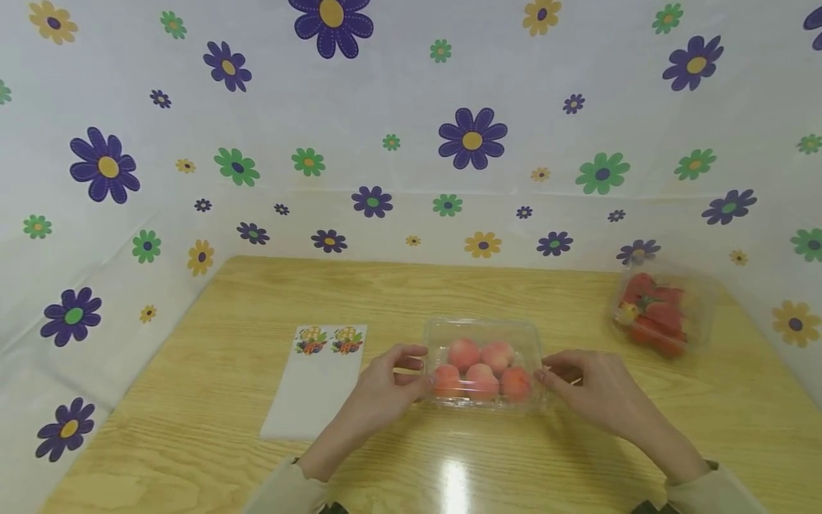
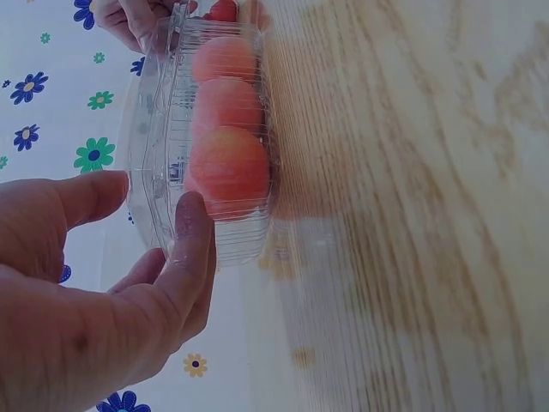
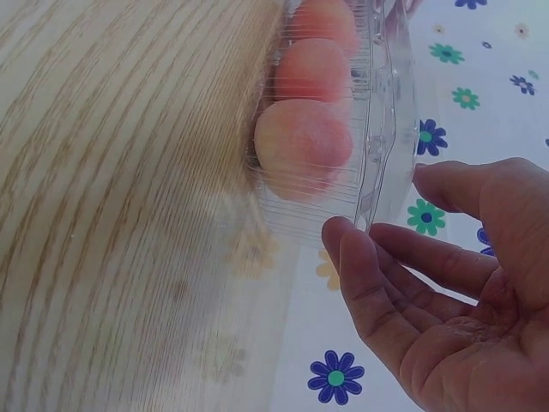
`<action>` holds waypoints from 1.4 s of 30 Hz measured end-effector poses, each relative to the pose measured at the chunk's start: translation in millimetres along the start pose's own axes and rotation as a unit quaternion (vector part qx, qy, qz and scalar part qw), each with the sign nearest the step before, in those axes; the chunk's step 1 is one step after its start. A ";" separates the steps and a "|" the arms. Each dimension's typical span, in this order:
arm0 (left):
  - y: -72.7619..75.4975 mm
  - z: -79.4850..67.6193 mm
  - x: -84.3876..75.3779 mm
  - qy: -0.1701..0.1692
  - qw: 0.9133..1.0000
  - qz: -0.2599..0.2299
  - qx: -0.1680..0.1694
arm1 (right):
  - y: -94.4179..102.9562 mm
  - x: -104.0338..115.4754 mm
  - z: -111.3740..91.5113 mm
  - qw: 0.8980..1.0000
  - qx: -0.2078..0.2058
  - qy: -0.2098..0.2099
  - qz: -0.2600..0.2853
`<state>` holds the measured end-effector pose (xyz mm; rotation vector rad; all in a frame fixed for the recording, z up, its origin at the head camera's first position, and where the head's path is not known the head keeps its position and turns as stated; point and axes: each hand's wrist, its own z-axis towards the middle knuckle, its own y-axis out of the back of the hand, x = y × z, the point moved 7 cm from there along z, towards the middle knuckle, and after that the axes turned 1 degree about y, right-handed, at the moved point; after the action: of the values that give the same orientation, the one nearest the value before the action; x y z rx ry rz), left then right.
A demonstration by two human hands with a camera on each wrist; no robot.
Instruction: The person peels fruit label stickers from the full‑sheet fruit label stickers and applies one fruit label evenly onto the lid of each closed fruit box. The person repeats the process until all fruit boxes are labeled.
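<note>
A clear plastic clamshell box [image 1: 481,327] lies in front of me on the table with its lid over several peaches [image 1: 481,382]. At its left end my left hand [image 1: 393,382] holds the box, thumb at the lid and fingers along the rim and side wall. From the right end my right hand [image 1: 594,389] holds it too, with the thumb [image 3: 450,184] on the lid's edge and fingertips under the rim. Ribbed side walls of the box [image 2: 240,240] show in the left wrist view, with the peaches [image 3: 304,146] pressed near the wall in the right wrist view.
Left of the box lies a white sheet [image 1: 308,400] with two fruit stickers [image 1: 347,340] at its top. A second clear box [image 1: 700,314] of red fruit stands at the back right of the wooden table [image 1: 193,385]. A flower-printed cloth [image 1: 398,86] hangs behind.
</note>
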<state>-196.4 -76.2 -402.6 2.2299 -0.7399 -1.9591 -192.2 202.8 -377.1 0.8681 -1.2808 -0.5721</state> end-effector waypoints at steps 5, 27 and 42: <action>6.5 1.2 1.1 0.011 1.000 -0.003 -0.012 | 2.0 -1.7 -0.2 1.000 0.002 -0.018 0.001; 126.0 0.7 42.7 0.078 0.989 0.040 -0.117 | 26.1 4.5 0.6 0.999 -0.040 -0.007 0.014; 155.6 13.2 58.3 0.104 0.964 0.199 -0.141 | 24.1 14.7 2.1 0.999 -0.033 -0.001 0.039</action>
<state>-251.8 -233.4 -400.6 1.9031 -0.7549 -1.5095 -193.3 204.5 -348.9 0.7588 -1.2857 -0.5503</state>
